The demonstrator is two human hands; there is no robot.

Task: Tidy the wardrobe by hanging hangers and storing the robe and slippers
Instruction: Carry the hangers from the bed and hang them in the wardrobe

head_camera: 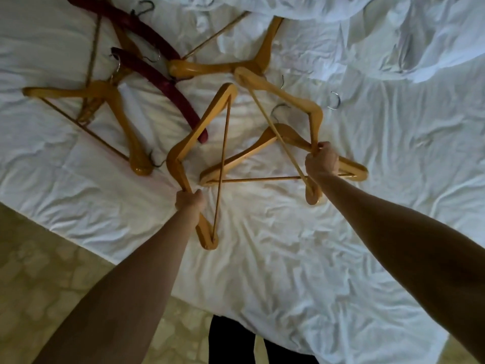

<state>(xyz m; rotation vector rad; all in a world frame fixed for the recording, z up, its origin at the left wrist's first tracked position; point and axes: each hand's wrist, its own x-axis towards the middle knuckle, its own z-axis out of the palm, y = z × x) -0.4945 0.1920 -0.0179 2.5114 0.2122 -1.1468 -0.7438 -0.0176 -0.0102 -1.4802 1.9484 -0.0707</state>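
Several wooden hangers lie scattered on a white bed sheet. My left hand grips one wooden hanger by its lower arm, lifted above the sheet. My right hand grips another wooden hanger near its bend. Under my right hand lies a third wooden hanger flat on the sheet. Two dark red padded hangers lie at the upper left among more wooden hangers. No robe or slippers can be made out for certain.
A rumpled white duvet is bunched at the top right. The bed edge runs diagonally at lower left, with patterned beige floor beyond. My dark trouser legs show at the bottom centre. A loose metal hook lies on the sheet.
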